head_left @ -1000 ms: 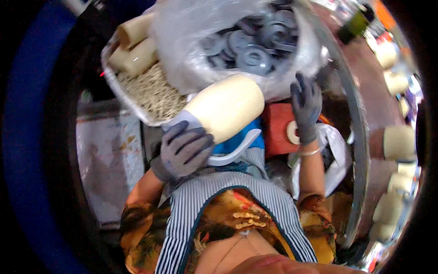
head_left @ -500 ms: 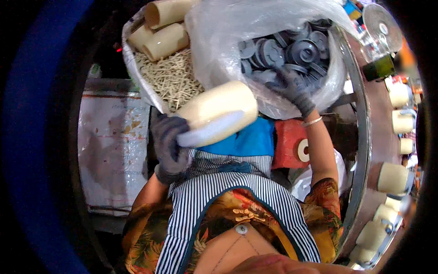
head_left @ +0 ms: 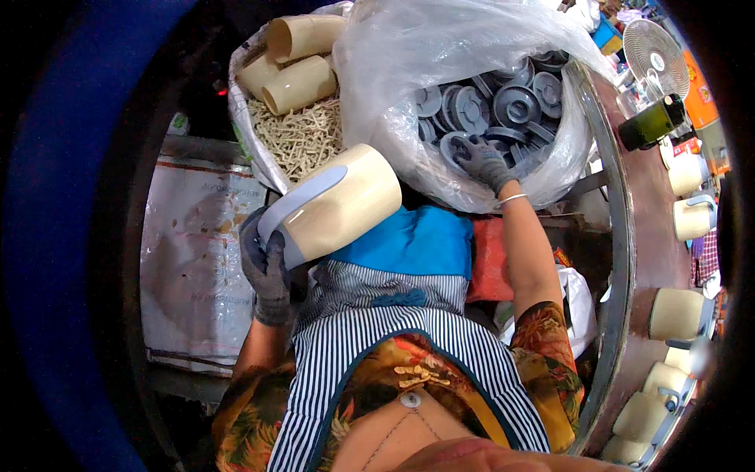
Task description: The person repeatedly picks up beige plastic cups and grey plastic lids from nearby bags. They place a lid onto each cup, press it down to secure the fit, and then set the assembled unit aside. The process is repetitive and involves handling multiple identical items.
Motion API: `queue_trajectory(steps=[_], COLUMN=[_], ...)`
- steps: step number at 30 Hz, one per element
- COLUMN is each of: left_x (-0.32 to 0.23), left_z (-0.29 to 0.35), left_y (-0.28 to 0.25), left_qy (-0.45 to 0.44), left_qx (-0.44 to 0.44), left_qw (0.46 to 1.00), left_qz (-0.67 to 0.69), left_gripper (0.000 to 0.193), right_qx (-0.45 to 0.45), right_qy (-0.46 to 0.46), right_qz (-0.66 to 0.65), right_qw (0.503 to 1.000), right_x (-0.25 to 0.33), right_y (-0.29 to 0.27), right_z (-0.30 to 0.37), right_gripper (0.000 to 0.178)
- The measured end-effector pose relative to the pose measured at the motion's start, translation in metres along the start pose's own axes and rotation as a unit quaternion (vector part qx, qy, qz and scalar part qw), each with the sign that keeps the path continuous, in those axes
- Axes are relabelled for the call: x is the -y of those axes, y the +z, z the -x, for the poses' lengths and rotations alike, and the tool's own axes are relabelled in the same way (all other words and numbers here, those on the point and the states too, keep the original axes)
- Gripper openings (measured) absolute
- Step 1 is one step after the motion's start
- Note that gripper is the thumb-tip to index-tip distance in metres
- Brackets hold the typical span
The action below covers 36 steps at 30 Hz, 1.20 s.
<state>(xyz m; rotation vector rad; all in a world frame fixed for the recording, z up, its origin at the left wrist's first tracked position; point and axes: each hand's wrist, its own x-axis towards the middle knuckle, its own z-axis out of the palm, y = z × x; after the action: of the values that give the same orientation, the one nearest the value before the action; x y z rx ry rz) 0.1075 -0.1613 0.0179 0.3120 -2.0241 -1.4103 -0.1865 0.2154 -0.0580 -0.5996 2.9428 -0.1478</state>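
My left hand (head_left: 269, 271), in a grey glove, grips a cream plastic jug (head_left: 350, 206) near the end of its pale grey-blue handle (head_left: 303, 197). The jug lies tilted above my lap, its body pointing up and to the right. My right hand (head_left: 484, 163), also gloved, reaches into a clear plastic bag (head_left: 393, 169) filled with round grey lids (head_left: 517, 105). Its fingers are bent over the edge of one grey lid (head_left: 451, 147) at the near side of the pile; the fingertips are partly hidden.
Left of the bag, a white sack (head_left: 245, 126) holds small cream pieces (head_left: 295, 141) with cream tubular parts (head_left: 300, 85) on top. Several jugs (head_left: 676, 315) line the brown bench (head_left: 649, 244) at right, with a fan (head_left: 655, 57) beyond. A red block (head_left: 489, 259) sits beside my lap.
The jug has moved left and turned, bringing its handle to the upper side. My right hand has shifted slightly left and down among the lids and is no longer blurred.
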Motion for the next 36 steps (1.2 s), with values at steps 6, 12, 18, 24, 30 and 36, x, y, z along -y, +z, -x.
queue_trajectory(steps=[6,12,18,24,30,36], left_x=[-0.011,-0.022,-0.025,-0.045,-0.051,-0.088], left_z=[-0.01,-0.014,-0.034,-0.043,-0.045,-0.027], left_y=[-0.008,0.01,0.017,0.025,0.033,0.044], left_qy=[-0.066,0.007,0.241,0.317,-0.261,-0.095], left_qx=[0.032,0.096,0.216,0.238,0.314,0.238], left_qw=[0.996,0.994,0.946,0.917,0.862,0.95], left_qz=[0.052,0.06,0.007,-0.038,0.301,0.18], left_gripper=[0.034,0.037,0.033,0.029,0.03,0.043], right_qx=[-0.115,-0.215,-0.351,-0.398,-0.4,-0.271], right_qy=[-0.029,-0.059,-0.162,-0.233,-0.199,0.015], right_qz=[-0.061,-0.622,-0.483,-0.386,-0.401,-0.803], right_qw=[0.991,0.751,0.786,0.799,0.8,0.531], right_x=[0.013,0.096,0.143,0.146,0.151,0.147], right_y=[-0.009,-0.041,-0.068,-0.081,-0.064,-0.024], right_z=[0.021,0.139,0.202,0.229,0.243,0.228], right_gripper=[0.054,0.05,0.052,0.053,0.049,0.05])
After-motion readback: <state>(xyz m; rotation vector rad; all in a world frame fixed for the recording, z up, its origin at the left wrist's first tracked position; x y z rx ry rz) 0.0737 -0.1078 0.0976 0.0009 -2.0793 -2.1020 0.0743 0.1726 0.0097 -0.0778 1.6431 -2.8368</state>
